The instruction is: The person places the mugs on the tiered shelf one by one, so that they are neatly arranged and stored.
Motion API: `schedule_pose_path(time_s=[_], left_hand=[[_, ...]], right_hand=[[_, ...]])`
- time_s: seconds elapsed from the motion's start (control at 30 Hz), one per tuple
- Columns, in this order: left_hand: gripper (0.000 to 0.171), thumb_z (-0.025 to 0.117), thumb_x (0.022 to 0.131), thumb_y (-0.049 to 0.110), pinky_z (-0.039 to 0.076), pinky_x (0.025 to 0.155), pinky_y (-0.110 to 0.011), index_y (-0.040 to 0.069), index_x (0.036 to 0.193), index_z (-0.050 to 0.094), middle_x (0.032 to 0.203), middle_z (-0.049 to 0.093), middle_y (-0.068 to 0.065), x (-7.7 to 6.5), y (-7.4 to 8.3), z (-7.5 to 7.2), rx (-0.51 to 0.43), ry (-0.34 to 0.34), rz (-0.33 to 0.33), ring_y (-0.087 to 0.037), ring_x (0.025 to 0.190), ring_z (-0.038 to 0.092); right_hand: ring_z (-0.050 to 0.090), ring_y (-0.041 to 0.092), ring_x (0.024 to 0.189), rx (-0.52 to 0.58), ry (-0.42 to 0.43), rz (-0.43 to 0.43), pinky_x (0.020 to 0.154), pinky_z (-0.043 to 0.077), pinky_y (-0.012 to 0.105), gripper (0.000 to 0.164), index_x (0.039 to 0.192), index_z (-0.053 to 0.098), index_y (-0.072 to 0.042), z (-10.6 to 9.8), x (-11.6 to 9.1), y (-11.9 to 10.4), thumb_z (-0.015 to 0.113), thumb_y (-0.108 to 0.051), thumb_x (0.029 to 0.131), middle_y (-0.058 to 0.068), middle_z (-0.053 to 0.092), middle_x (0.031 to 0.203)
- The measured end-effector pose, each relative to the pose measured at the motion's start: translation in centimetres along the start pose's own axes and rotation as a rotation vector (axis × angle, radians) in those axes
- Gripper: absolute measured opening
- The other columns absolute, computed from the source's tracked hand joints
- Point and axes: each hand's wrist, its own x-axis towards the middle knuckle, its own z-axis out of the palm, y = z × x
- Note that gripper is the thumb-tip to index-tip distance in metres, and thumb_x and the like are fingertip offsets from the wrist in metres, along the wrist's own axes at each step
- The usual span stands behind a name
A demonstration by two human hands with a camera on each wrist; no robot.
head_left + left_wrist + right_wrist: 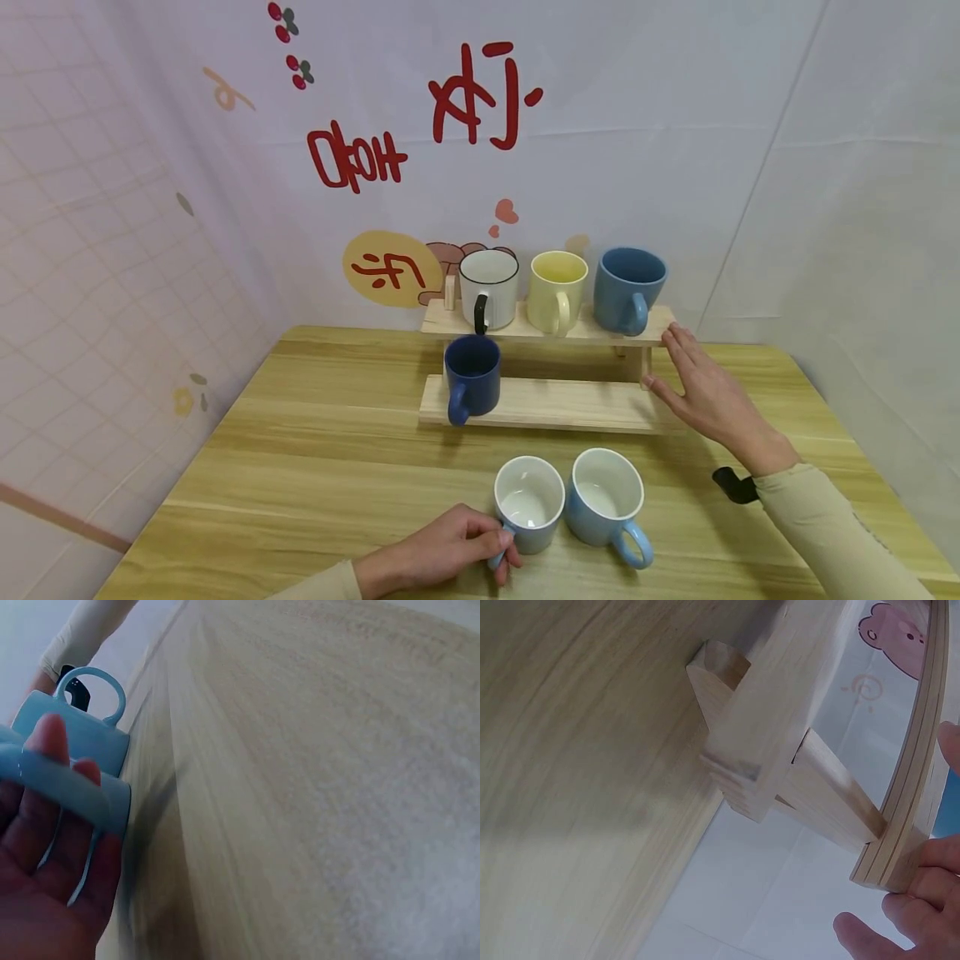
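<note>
My left hand [453, 546] holds the handle of a light blue mug [529, 504] with a white inside, standing at the table's front. In the left wrist view the fingers [71, 847] are behind the curved handle [60, 784]. Just right of it stands a matching light blue mug [606, 496], its handle turned to the front right. My right hand [712, 396] rests with extended fingers against the right end of a two-tier wooden rack [551, 404]. The right wrist view shows those fingertips [900, 904] at the end of the upper board [911, 802].
On the rack's upper board stand a white mug [489, 287] with a black handle, a yellow mug [557, 292] and a blue mug [630, 287]. A dark blue mug [474, 375] stands at the lower board's left end. White printed cloth [645, 125] hangs behind the wooden table [322, 467].
</note>
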Motion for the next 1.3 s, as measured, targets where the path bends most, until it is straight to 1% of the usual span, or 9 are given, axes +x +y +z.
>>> schedule_pose_path(time_s=[0.17,0.23,0.33,0.43,0.47,0.6,0.8,0.93,1.3], left_hand=[[0.035,0.05,0.11,0.018,0.048,0.088,-0.019,-0.008,0.1,0.071,0.077,0.061,-0.031,-0.5,0.3,0.0,0.015,0.111,-0.006,-0.001,0.08,0.061],[0.035,0.05,0.109,0.018,0.048,0.083,-0.019,-0.008,0.096,0.07,0.073,0.059,-0.027,-0.6,0.3,0.0,0.019,0.153,-0.008,0.0,0.076,0.059],[0.035,0.05,0.11,0.018,0.045,0.076,-0.019,-0.007,0.092,0.066,0.068,0.057,-0.013,-0.8,0.3,0.1,0.028,0.207,-0.012,-0.001,0.073,0.055],[0.036,0.05,0.11,0.019,0.042,0.072,-0.018,-0.007,0.089,0.063,0.068,0.055,0.001,-0.9,0.3,0.0,0.022,0.242,-0.015,-0.002,0.071,0.052],[0.036,0.049,0.11,0.019,0.042,0.071,-0.018,-0.007,0.089,0.062,0.069,0.054,0.002,-0.9,0.3,0.0,0.021,0.251,-0.014,-0.002,0.071,0.051],[0.037,0.048,0.111,0.02,0.041,0.071,-0.017,-0.008,0.09,0.061,0.069,0.053,0.0,-1.1,0.2,-0.3,0.011,0.268,-0.007,-0.002,0.07,0.051],[0.041,0.045,0.112,0.024,0.042,0.074,-0.02,-0.01,0.094,0.06,0.074,0.053,0.004,-0.9,0.9,-0.9,0.005,0.282,-0.018,-0.005,0.075,0.052],[0.037,0.047,0.112,0.023,0.042,0.077,-0.022,-0.006,0.094,0.063,0.076,0.054,0.002,-0.6,2.0,-1.0,0.012,0.329,-0.008,-0.008,0.079,0.053],[0.039,0.048,0.111,0.024,0.042,0.084,-0.024,-0.008,0.095,0.062,0.077,0.054,0.001,1.4,3.7,-0.7,0.009,0.453,0.018,-0.011,0.084,0.055]], right_hand=[[0.03,0.05,0.149,0.0,0.0,0.001,0.107,0.036,0.07,0.084,0.157,0.03,0.011,0.0,0.1,0.0,0.071,-0.034,0.099,0.032,0.027,0.163],[0.029,0.05,0.149,-0.001,-0.005,0.004,0.107,0.036,0.07,0.084,0.157,0.03,0.011,0.0,0.0,0.0,0.071,-0.034,0.099,0.032,0.027,0.163],[0.027,0.049,0.15,0.001,-0.014,0.006,0.108,0.036,0.07,0.084,0.158,0.029,0.01,0.0,0.0,0.0,0.07,-0.035,0.1,0.032,0.026,0.163],[0.027,0.049,0.15,0.0,-0.016,0.005,0.108,0.035,0.07,0.084,0.158,0.028,0.01,0.0,-0.1,0.0,0.069,-0.037,0.101,0.032,0.025,0.164],[0.028,0.049,0.15,0.0,-0.015,0.004,0.108,0.036,0.07,0.084,0.158,0.028,0.01,0.0,-0.1,0.0,0.069,-0.036,0.101,0.032,0.025,0.164],[0.029,0.049,0.149,-0.005,-0.013,0.001,0.107,0.037,0.07,0.085,0.158,0.028,0.01,0.0,-0.2,0.0,0.07,-0.035,0.1,0.032,0.026,0.164],[0.029,0.049,0.149,-0.004,-0.01,0.005,0.108,0.036,0.069,0.085,0.158,0.028,0.009,0.1,-0.1,0.0,0.071,-0.035,0.099,0.031,0.026,0.164],[0.029,0.049,0.149,-0.004,-0.013,0.002,0.107,0.037,0.07,0.085,0.158,0.029,0.01,0.0,-0.1,-0.1,0.071,-0.036,0.099,0.032,0.026,0.163],[0.029,0.049,0.149,-0.005,-0.005,-0.001,0.107,0.037,0.07,0.085,0.158,0.029,0.009,-0.1,-0.4,-0.2,0.07,-0.037,0.1,0.031,0.026,0.164]])
